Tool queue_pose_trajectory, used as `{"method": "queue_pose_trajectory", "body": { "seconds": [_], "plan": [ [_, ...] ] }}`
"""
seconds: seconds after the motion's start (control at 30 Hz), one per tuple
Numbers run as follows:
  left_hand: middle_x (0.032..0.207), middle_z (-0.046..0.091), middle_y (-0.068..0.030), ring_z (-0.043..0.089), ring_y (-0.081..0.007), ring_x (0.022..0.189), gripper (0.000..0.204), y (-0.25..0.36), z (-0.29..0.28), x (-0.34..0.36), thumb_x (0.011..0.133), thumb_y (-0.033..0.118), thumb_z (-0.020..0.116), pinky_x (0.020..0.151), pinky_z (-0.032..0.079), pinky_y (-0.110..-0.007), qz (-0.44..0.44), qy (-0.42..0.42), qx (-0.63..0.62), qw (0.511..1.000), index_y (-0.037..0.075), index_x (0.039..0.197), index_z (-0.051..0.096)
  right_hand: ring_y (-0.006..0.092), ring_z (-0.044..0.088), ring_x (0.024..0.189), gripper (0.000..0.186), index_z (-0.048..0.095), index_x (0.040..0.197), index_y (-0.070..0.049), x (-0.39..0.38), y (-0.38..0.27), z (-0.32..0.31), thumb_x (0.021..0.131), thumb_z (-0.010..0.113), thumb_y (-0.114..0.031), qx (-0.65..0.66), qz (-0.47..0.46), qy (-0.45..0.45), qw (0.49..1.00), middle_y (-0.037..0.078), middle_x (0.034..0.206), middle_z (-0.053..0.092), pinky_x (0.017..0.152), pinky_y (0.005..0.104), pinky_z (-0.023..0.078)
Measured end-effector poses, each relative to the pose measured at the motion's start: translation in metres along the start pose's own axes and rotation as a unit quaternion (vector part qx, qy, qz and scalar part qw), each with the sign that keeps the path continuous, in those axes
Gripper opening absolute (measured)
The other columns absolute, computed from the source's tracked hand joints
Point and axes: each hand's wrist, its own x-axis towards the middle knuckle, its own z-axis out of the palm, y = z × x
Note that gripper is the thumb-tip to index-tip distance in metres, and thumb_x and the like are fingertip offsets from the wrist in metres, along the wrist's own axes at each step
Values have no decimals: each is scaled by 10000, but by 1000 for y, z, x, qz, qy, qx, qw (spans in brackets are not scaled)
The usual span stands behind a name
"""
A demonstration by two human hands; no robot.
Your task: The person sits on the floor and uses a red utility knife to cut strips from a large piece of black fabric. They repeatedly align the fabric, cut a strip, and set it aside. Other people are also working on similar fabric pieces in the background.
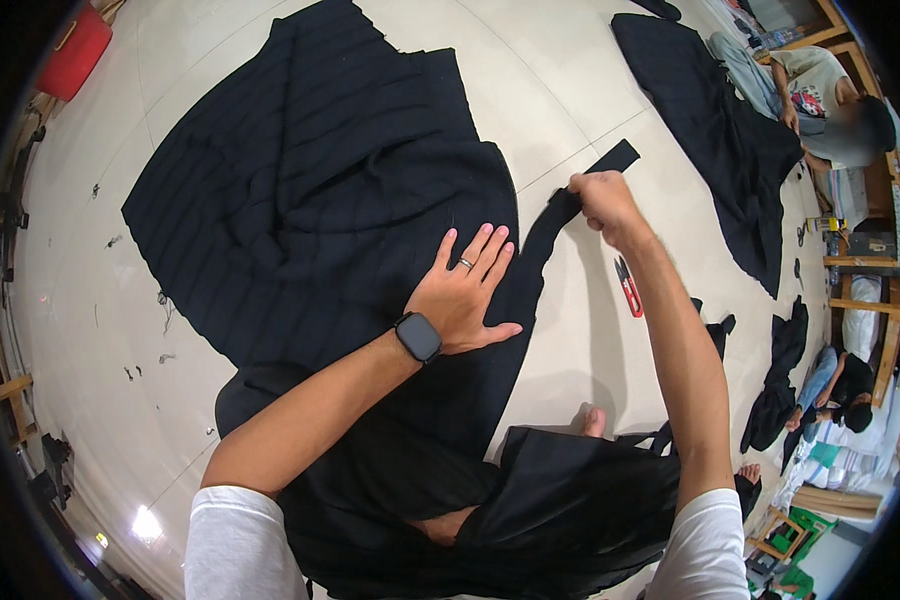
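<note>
A large black pleated cloth (310,170) lies spread on the pale tiled floor (570,80). My left hand (465,290) presses flat on it, fingers apart, with a ring and a dark wristwatch. My right hand (602,200) is closed on a narrow black fabric strip (595,172) that runs off the cloth's right edge, pulling it taut. More black cloth (570,500) is bunched over my lap at the bottom.
Small red thread snips (628,288) lie on the floor right of the cloth. Another person (820,100) sits at the upper right beside a second black cloth (720,130). A red bag (75,50) sits upper left. Thread scraps (165,310) dot the floor at left.
</note>
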Motion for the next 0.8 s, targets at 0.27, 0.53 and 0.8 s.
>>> {"method": "queue_pose_trajectory", "body": {
  "seconds": [0.27,0.53,0.8],
  "plan": [
    [1608,403,-194,328,-327,1521,1003,-2,1,0,868,771,548,1192,280,-611,9,8,2,1000,-3,1502,477,249,562,506,282,572,862,-19,-33,-22,31,1066,499,-199,403,-103,-29,909,106,637,608,576,404,463],
    [1611,392,-205,305,-330,1530,968,-3,4,-3,902,746,529,1190,270,-630,17,19,-7,1000,-10,1504,468,397,644,659,374,656,825,24,-79,4,14,1031,566,-275,-532,-393,-119,740,241,648,633,688,454,523],
    [1628,368,-187,292,-327,1533,892,8,-1,-13,952,677,504,1173,273,-662,7,-29,5,1000,-9,1519,446,77,258,393,366,428,632,-162,-83,12,46,963,586,-153,91,84,-138,983,-69,529,324,368,296,190]
  ]
}}
